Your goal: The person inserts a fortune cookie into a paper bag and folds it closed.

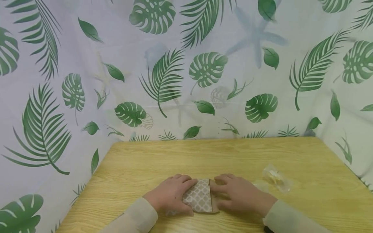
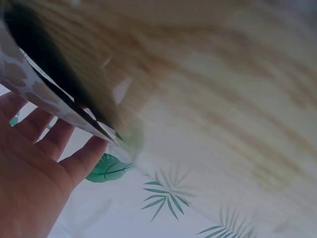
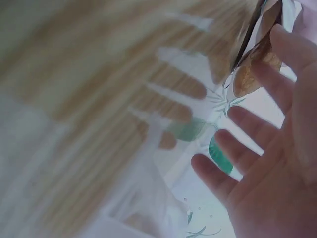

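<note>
A small flat piece with a white-and-tan lattice pattern (image 1: pixel 199 197) lies on the table between my two hands. Brown shows along its right side as a flap (image 1: pixel 215 204); its material is hard to tell. My left hand (image 1: pixel 173 195) grips the left edge, thumb at the near side and fingers at the far side. In the left wrist view, the fingertips meet the patterned edge (image 2: pixel 37 94), above which a dark gap shows. On the right, my right hand (image 1: pixel 243 195) touches the brown flap with thumb and index finger. Its other fingers are spread and fairly straight in the right wrist view.
A clear plastic wrapper (image 1: pixel 276 178) with something yellowish in it lies beyond my right wrist. The wood-grain table (image 1: pixel 186 158) is bounded by a leaf-printed curtain (image 1: pixel 180 97) at the back and sides. A small black thing (image 1: pixel 266 229) shows by the right sleeve.
</note>
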A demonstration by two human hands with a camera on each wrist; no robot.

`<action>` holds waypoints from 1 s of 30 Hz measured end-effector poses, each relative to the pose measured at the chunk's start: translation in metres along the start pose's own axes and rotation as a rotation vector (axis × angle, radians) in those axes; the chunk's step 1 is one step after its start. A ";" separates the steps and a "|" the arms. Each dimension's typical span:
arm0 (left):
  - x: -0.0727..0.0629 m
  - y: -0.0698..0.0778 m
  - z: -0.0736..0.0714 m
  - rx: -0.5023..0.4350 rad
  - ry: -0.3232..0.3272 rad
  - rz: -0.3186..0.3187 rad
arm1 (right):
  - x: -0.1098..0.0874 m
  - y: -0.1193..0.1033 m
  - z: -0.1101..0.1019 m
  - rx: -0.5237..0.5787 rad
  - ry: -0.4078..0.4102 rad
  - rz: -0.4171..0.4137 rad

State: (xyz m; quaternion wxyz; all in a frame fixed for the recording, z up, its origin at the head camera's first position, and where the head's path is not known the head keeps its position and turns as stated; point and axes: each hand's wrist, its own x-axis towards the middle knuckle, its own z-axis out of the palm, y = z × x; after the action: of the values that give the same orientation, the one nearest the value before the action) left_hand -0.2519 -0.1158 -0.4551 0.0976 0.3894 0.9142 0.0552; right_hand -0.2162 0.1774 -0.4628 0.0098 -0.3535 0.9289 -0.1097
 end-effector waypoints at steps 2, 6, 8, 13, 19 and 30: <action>0.000 0.001 0.000 0.000 -0.002 -0.001 | -0.003 0.001 -0.002 -0.002 -0.010 -0.050; 0.000 0.002 0.000 0.001 -0.001 -0.005 | -0.006 0.000 -0.006 -0.010 -0.092 -0.094; -0.001 0.002 0.000 0.002 0.005 -0.008 | -0.007 -0.001 -0.008 -0.013 -0.121 -0.105; 0.000 0.003 0.001 0.012 0.031 -0.003 | -0.007 -0.001 -0.012 0.005 -0.135 -0.122; 0.001 0.003 0.003 0.020 0.057 0.006 | -0.007 0.003 -0.013 0.043 -0.107 -0.153; 0.002 0.001 0.007 0.029 0.060 0.023 | 0.022 0.009 -0.008 0.401 0.041 0.202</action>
State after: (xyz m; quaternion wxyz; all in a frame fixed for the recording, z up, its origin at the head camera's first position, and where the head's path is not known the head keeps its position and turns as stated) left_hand -0.2512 -0.1134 -0.4616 0.0635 0.3995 0.9129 0.0547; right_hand -0.2392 0.1706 -0.4553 0.0721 -0.2473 0.9193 -0.2977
